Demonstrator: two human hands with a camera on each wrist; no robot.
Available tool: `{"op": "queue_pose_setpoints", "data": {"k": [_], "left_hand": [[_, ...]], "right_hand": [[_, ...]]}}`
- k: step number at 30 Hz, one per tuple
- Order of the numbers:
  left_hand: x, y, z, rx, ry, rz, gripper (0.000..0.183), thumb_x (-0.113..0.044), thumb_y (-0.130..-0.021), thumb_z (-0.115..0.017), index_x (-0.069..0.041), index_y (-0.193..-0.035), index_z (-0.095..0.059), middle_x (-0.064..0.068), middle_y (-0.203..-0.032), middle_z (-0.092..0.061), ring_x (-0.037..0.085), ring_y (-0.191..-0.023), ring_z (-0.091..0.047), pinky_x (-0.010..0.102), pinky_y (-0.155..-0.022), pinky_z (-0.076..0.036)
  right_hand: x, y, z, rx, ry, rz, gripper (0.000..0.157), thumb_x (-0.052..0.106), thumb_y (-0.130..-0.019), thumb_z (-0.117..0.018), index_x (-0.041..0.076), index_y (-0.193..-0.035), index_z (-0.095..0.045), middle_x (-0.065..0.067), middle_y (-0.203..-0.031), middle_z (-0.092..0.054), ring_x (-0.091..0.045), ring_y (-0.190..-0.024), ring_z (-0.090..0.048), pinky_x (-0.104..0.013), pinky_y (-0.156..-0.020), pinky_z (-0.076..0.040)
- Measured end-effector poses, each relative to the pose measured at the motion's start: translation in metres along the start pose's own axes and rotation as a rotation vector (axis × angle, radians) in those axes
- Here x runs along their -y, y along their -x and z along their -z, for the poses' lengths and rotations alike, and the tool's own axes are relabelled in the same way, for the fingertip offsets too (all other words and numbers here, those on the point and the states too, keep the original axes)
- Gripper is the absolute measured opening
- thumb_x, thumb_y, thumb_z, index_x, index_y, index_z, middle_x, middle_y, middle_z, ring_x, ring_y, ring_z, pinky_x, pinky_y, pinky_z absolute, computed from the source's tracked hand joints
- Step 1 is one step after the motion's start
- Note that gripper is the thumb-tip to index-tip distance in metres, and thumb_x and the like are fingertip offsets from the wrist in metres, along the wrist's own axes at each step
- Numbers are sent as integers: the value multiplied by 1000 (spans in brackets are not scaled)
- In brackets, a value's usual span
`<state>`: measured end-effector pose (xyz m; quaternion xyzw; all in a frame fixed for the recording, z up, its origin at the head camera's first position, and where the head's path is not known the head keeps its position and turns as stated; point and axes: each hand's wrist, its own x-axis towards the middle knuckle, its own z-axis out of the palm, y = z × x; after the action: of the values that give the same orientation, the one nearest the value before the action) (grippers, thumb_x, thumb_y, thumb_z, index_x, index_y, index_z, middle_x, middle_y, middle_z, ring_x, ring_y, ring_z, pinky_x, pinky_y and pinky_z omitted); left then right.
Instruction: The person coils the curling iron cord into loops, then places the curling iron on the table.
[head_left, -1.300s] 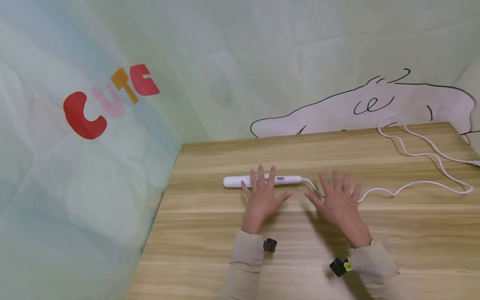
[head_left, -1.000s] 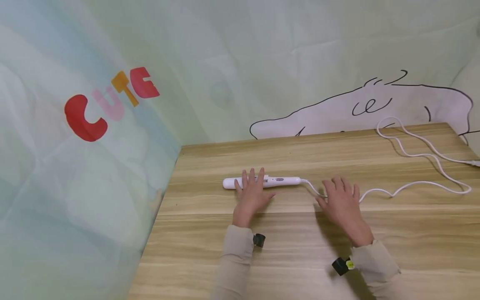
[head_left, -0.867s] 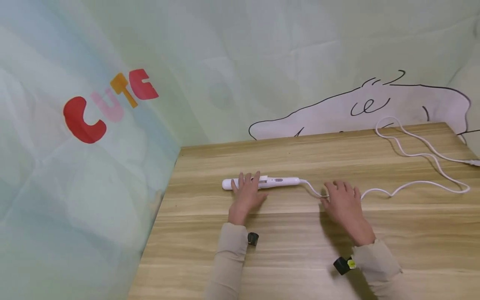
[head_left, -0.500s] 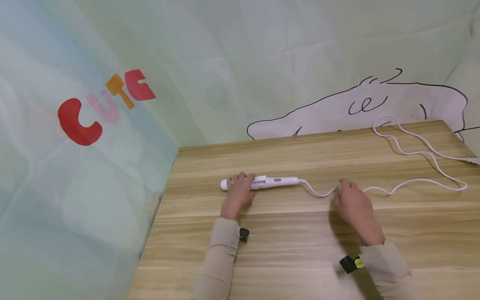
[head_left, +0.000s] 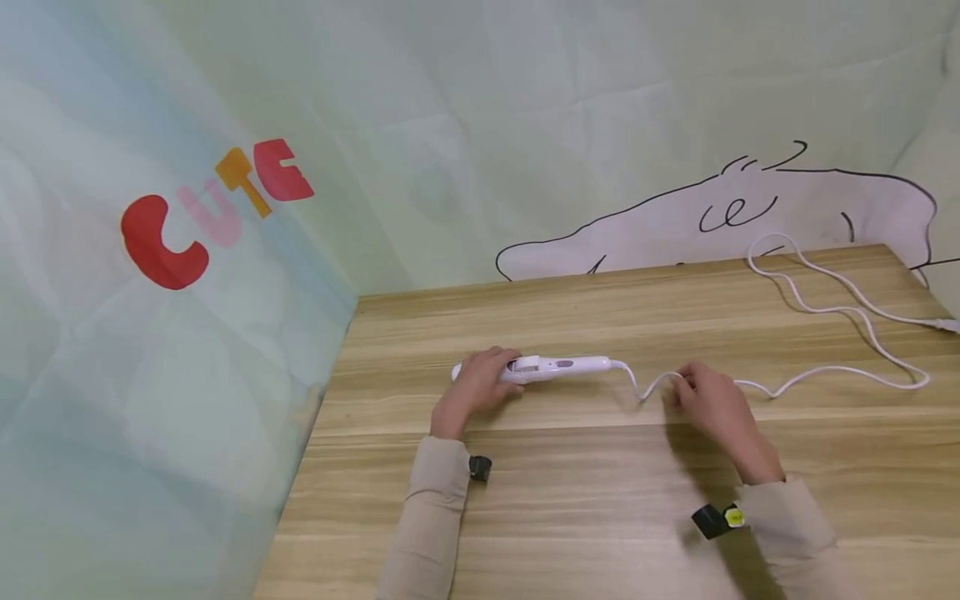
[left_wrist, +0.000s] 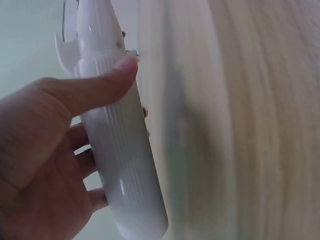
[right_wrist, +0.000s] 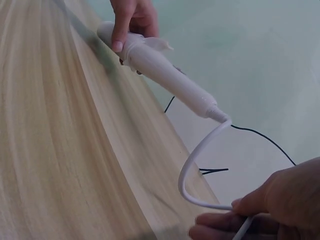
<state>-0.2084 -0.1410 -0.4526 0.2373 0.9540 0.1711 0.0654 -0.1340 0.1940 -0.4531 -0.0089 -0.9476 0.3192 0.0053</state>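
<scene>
A white hair curling iron [head_left: 573, 367] with a grey button on its handle lies across the view, its cord leaving the right end. My left hand [head_left: 480, 382] grips its rounded left part, hiding much of it. In the left wrist view the thumb lies along the ribbed casing of the curling iron [left_wrist: 122, 150], fingers behind, beside a small projecting tab [left_wrist: 67, 52]. My right hand [head_left: 712, 404] pinches the white cord [head_left: 637, 392] between thumb and fingers. The right wrist view shows the cord [right_wrist: 187, 175] bending from the handle down to the right hand [right_wrist: 280, 205].
The wooden table [head_left: 570, 500] carries the rest of the white cord [head_left: 873, 342], which loops at the back right and ends in a plug [head_left: 947, 324] at the table's right edge. A printed cloth [head_left: 435, 167] stands behind and to the left.
The left hand has gone from spread over the curling iron to gripping its left part. The right hand has closed on the cord and shifted right; the iron has slid slightly right since half a second ago.
</scene>
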Motion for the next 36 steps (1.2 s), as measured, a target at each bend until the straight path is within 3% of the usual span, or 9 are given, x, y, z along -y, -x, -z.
{"op": "queue_pose_setpoints", "data": {"k": [9,15,20,27,31,36], "left_hand": [[-26,8,14,72,-21,-119,49,-30,-85,-72,-17,-129,-57,2,-116,-62,18,-105,-57,43,-98,-39],[-35,13,17,135,-65,-173,47,-32,-84,-73,-18,-127,-59,0,-112,-63,14,-96,-58,35,-89,-45],[-43,16,18,200,-85,-157,45,-32,-85,-71,-19,-126,-59,-3,-110,-63,10,-91,-55,29,-82,-45],[-52,20,15,271,-85,-72,50,-38,-87,-67,-22,-133,-55,-4,-116,-61,10,-93,-54,28,-82,-45],[-52,21,13,278,-39,-40,51,-40,-87,-67,-21,-133,-54,-5,-114,-62,10,-92,-53,29,-82,-45],[-46,20,10,247,19,-34,45,-42,-88,-64,-18,-125,-56,-4,-99,-60,12,-84,-53,29,-76,-45]], "right_hand": [[2,-13,0,117,-200,100,25,16,-100,-48,-5,-98,-62,-5,-74,-67,-12,-67,-64,-29,-63,-48],[12,-15,4,149,-211,127,26,18,-101,-48,-4,-100,-61,-5,-75,-65,-12,-67,-63,-28,-61,-46],[24,-14,9,156,-194,135,25,20,-100,-51,-2,-99,-63,-5,-74,-65,-12,-67,-60,-29,-61,-45],[35,-10,7,59,-87,205,22,23,-95,-59,4,-99,-71,-8,-88,-70,-16,-74,-58,-32,-65,-45],[43,-5,7,37,-112,219,22,22,-95,-60,4,-98,-71,-9,-87,-70,-16,-71,-56,-31,-63,-44],[47,2,5,94,-197,200,18,20,-94,-61,3,-96,-68,-6,-74,-64,-13,-61,-51,-25,-51,-42]]}}
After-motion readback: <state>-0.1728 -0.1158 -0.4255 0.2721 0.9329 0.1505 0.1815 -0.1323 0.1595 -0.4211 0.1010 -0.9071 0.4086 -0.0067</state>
